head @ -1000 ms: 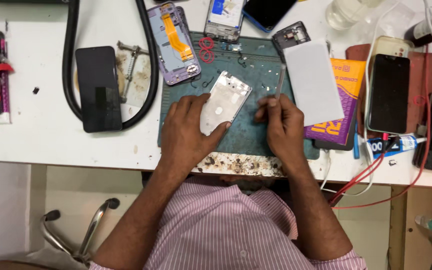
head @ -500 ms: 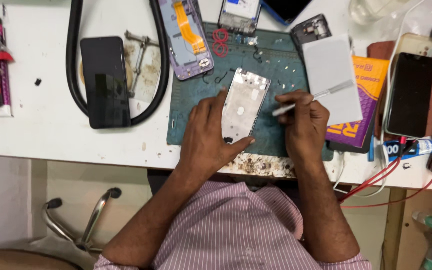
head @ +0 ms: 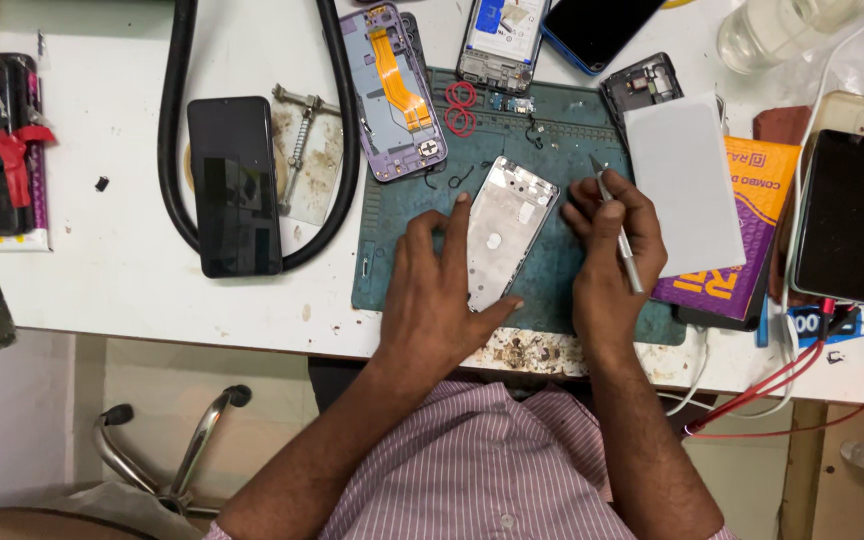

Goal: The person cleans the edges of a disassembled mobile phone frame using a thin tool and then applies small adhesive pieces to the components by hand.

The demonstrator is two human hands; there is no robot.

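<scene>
A silver phone frame [head: 504, 232] lies on the dark green work mat [head: 562, 285]. My left hand [head: 437, 290] holds it down, fingers along its left edge and thumb at its lower end. My right hand [head: 612, 255] grips a thin metal pointed tool [head: 616, 222] like a pen, its tip raised just right of the frame's top corner.
A purple phone frame with an orange flex cable [head: 395, 90] lies at the mat's top left. A black phone [head: 235, 185] sits inside a loop of black hose [head: 177, 120]. A white panel [head: 683, 185], an orange and purple box [head: 752, 235] and more phones [head: 841, 212] lie to the right.
The view has shifted. My right hand has lifted the tool from flat across the mat to upright, tip near the frame's upper right corner. My left hand stays on the frame.
</scene>
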